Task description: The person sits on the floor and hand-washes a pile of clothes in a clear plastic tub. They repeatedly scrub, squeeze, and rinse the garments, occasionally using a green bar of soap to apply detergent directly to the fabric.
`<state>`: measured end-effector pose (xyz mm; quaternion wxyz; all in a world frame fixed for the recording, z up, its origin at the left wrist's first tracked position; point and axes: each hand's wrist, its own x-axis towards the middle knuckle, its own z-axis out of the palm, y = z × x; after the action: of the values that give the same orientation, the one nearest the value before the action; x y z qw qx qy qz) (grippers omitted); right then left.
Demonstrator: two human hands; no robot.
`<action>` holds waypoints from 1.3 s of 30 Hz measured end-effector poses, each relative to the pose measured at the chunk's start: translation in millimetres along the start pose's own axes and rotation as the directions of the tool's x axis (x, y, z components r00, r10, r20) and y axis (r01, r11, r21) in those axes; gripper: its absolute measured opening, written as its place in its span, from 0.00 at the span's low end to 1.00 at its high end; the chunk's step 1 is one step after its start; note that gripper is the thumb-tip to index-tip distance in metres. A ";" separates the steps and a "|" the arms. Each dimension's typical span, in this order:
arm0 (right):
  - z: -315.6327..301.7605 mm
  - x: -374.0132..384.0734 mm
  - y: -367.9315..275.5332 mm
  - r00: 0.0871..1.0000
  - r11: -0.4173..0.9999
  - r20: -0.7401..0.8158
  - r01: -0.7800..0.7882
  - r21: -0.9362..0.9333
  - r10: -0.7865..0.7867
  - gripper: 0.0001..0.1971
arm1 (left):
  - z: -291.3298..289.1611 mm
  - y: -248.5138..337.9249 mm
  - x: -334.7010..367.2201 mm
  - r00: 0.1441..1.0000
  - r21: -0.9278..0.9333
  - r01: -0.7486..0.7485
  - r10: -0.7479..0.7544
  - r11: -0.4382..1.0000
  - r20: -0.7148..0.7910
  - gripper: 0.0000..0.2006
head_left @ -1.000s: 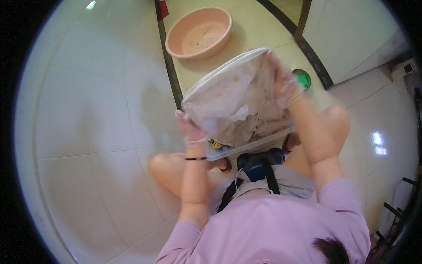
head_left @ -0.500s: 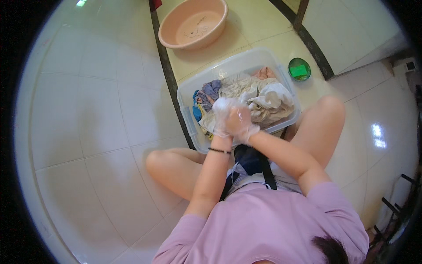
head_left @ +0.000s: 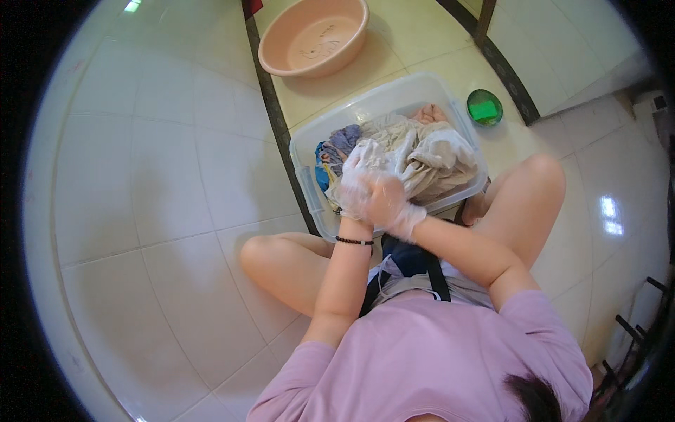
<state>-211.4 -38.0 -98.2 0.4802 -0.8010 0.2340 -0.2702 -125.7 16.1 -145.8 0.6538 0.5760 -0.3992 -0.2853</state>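
Note:
My two hands, in thin clear plastic gloves, are pressed together above the near left part of a clear plastic tub (head_left: 311, 184). My left hand (head_left: 354, 193) is closed on a wet white cloth (head_left: 367, 152), which bunches out past its far side. Against it, my right hand (head_left: 385, 200) is closed over the same cloth; the fingers are partly hidden and slightly blurred. Below and beyond them in the tub lies a heap of wet laundry: pale cream and white fabric (head_left: 441, 158), a grey-purple piece (head_left: 344, 138), a peach piece (head_left: 429, 114) and something blue (head_left: 321, 176).
A peach-coloured basin (head_left: 313, 63) with a line drawing inside stands beyond the tub. To the tub's right is a round green dish (head_left: 494, 119) holding a bright green block (head_left: 484, 110). My bent knees flank the tub on the tiled floor (head_left: 176, 190). Black metal bars (head_left: 629, 327) stand at the far right.
My joined hands have shifted slightly nearer to me, and more of the white cloth shows beyond them. The whole view has shifted a little.

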 end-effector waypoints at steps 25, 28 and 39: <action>-50.7 36.2 86.7 0.721 0.964 0.643 -0.234 -0.122 0.256 0.24 | -33.1 81.8 11.7 0.817 -0.898 0.152 -0.564 0.413 -0.122 0.19; -48.2 25.1 109.6 0.914 0.975 0.381 -0.195 0.103 0.142 0.14 | -48.0 74.9 8.8 0.843 -0.880 0.111 -0.512 0.463 -0.163 0.20; -77.5 50.9 64.8 0.991 0.450 0.060 -0.110 0.886 0.123 0.29 | 34.3 51.9 23.3 0.826 -0.912 0.085 -0.540 0.402 -0.161 0.21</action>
<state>-232.0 -148.0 -115.2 0.8423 -0.4147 0.1167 -0.3239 -147.2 -12.3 -89.8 0.8559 0.2712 0.0804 -0.4329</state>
